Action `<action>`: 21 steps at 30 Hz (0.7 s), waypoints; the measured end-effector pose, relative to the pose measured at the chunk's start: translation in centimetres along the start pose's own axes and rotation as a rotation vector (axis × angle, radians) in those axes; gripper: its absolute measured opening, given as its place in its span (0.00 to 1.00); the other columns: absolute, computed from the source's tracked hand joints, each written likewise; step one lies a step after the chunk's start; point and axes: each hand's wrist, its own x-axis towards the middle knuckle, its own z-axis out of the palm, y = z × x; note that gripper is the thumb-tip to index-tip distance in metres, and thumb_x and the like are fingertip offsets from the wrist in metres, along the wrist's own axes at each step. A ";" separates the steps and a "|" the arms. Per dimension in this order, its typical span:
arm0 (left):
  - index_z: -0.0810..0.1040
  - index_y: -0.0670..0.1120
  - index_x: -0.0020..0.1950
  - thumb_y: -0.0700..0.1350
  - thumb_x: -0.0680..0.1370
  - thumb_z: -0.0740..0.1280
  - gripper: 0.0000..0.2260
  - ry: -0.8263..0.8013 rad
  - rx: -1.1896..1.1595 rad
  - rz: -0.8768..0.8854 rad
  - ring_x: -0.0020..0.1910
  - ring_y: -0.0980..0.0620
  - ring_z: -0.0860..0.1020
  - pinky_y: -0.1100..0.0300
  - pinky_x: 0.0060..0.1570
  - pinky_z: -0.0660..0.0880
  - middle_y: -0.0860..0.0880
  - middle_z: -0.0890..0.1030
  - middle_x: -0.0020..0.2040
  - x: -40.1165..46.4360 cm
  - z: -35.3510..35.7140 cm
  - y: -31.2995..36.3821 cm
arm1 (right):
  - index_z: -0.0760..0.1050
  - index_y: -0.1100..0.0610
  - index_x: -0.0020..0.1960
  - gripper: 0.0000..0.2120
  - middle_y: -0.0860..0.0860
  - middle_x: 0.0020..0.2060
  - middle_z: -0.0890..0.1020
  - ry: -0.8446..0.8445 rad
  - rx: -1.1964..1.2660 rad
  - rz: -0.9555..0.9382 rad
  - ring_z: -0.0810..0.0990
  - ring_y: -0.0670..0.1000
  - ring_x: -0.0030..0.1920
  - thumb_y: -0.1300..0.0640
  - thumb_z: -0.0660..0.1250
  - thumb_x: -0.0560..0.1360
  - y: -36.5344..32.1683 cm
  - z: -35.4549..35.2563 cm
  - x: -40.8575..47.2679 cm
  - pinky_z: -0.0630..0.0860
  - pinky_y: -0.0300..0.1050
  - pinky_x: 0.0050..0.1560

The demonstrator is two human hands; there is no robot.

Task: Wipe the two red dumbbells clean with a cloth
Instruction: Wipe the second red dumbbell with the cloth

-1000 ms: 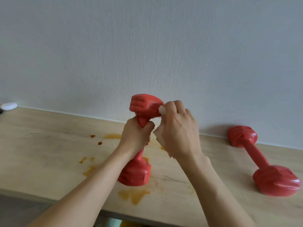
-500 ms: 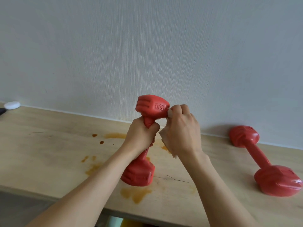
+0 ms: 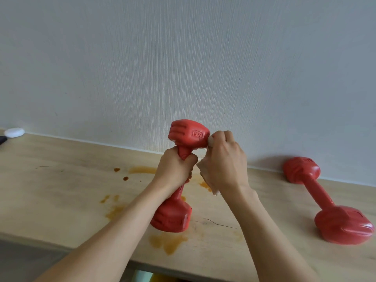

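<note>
Dumbbell, rigid and weighty, stands gripped at its handle by the left hand; right hand pinches soft cloth against its head.

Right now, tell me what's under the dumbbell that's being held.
The held dumbbell stands with its lower head on the wooden table, among orange-brown stains. The head covers whatever lies directly under it, so I cannot tell if the stain continues there.

Red dumbbells (orange-stained tan table)
</note>
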 end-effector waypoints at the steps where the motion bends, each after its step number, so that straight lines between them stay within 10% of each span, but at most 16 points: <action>1: 0.71 0.41 0.34 0.37 0.73 0.62 0.07 -0.002 -0.006 -0.004 0.20 0.53 0.70 0.65 0.22 0.67 0.45 0.72 0.25 0.1 0.0 0.0 | 0.72 0.62 0.44 0.10 0.58 0.42 0.75 -0.001 0.008 -0.007 0.75 0.63 0.36 0.69 0.66 0.64 0.0 0.0 0.0 0.62 0.45 0.34; 8: 0.69 0.42 0.30 0.39 0.75 0.62 0.12 0.053 0.045 0.021 0.19 0.52 0.70 0.65 0.22 0.67 0.44 0.73 0.23 0.4 0.1 -0.2 | 0.75 0.57 0.49 0.07 0.54 0.53 0.77 0.102 0.044 -0.218 0.74 0.59 0.46 0.61 0.64 0.72 -1.9 -1.5 0.1 0.71 0.49 0.40; 16: 0.70 0.42 0.31 0.40 0.73 0.63 0.10 0.018 0.138 0.015 0.18 0.53 0.70 0.64 0.25 0.68 0.47 0.73 0.21 0.4 0.7 -0.4 | 0.82 0.54 0.47 0.10 0.49 0.47 0.77 0.126 0.470 -0.007 0.78 0.54 0.49 0.55 0.64 0.70 -0.2 -2.2 0.9 0.71 0.44 0.48; 21: 0.69 0.42 0.31 0.40 0.73 0.62 0.10 0.035 0.150 0.029 0.19 0.52 0.70 0.61 0.27 0.68 0.47 0.74 0.22 0.4 0.7 -0.4 | 0.79 0.53 0.43 0.07 0.54 0.47 0.78 0.213 0.144 -0.198 0.74 0.58 0.40 0.56 0.62 0.72 -1.2 -1.3 0.2 0.68 0.43 0.36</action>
